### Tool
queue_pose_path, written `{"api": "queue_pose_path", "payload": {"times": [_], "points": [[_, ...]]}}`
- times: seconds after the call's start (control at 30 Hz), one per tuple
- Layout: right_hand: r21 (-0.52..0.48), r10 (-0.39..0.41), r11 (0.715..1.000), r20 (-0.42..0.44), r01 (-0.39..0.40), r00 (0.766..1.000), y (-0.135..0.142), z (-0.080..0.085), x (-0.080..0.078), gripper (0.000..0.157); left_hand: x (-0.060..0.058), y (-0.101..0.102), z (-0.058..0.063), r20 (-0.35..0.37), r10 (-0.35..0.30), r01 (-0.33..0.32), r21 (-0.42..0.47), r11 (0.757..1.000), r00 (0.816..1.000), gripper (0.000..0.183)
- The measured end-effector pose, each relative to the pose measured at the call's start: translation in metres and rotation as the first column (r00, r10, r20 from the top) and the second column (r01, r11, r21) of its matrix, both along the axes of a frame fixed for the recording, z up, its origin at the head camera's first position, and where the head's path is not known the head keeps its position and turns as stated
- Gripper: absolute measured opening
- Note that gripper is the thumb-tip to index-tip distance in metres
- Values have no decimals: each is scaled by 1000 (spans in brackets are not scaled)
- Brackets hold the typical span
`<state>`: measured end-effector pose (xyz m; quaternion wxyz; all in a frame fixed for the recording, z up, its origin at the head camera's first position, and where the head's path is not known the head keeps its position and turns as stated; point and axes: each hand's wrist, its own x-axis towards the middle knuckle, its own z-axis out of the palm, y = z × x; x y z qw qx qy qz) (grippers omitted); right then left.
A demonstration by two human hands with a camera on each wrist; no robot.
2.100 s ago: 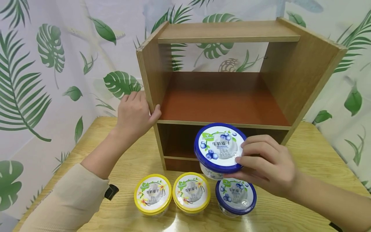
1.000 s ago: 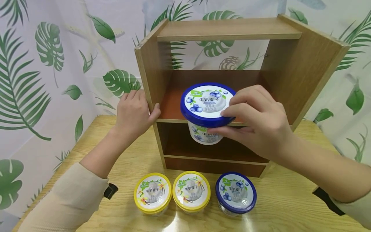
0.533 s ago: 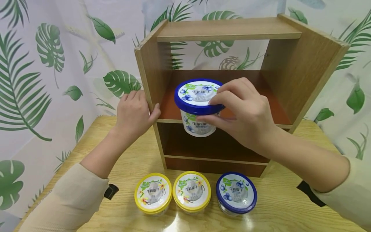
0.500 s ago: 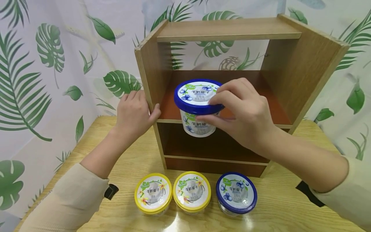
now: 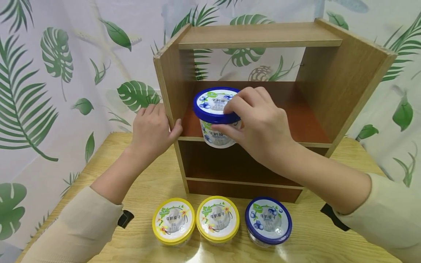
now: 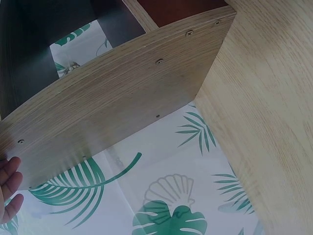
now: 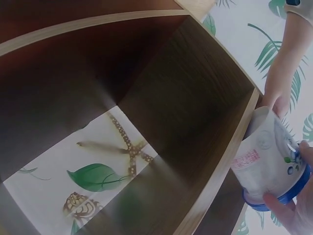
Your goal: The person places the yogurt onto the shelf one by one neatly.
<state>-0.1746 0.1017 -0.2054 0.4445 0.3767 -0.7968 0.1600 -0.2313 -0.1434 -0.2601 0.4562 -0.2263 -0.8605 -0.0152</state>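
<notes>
My right hand [image 5: 260, 126] holds a round white tub [image 5: 210, 106] with a blue lid and blueberry print, thumb on its side and fingers over the lid. The tub is upright in front of the upper opening of a wooden shelf unit [image 5: 260, 34], near its left side. In the right wrist view the tub [image 7: 259, 164] shows its pale base. My left hand [image 5: 152, 126] grips the front edge of the unit's left side panel [image 5: 169, 84], thumb inside; in the left wrist view its fingertips [image 6: 11, 178] show against the outer face.
Two yellow-lidded tubs [image 5: 173, 221] [image 5: 217, 219] and another blue-lidded tub [image 5: 268, 220] stand in a row on the wooden table [image 5: 315, 226], before the unit. Below the reddish shelf board [image 5: 263, 109] is a lower compartment [image 5: 250, 164]. A leaf-patterned wall covering [image 5: 82, 65] hangs behind.
My right hand has raised the blue-lidded tub from low over the row, moving it left and up to the upper shelf opening. My left hand stays on the side panel.
</notes>
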Motion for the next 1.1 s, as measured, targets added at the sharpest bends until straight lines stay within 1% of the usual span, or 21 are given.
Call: {"api": "queue_pose_path", "payload": {"times": [0.2, 0.3, 0.6, 0.8, 1.1], "points": [[22, -70, 997, 37, 70, 997, -7, 3, -3, 40, -1, 1, 0, -10, -7, 7, 5, 1000, 1000, 38], [27, -89, 996, 44, 88, 995, -10, 3, -5, 39, -1, 1, 1, -3, -3, 3, 8, 1000, 1000, 38], [26, -86, 996, 60, 84, 995, -15, 2, -17, 39, 1, 1, 1, 33, 4, -5, 15, 1000, 999, 38], [12, -76, 997, 71, 76, 995, -17, 1, -23, 38, 1, 1, 1, 19, -3, 2, 17, 1000, 1000, 37], [2, -70, 998, 56, 70, 996, -20, -1, -33, 38, 1, 2, 0, 10, -10, 10, 27, 1000, 1000, 36]]}}
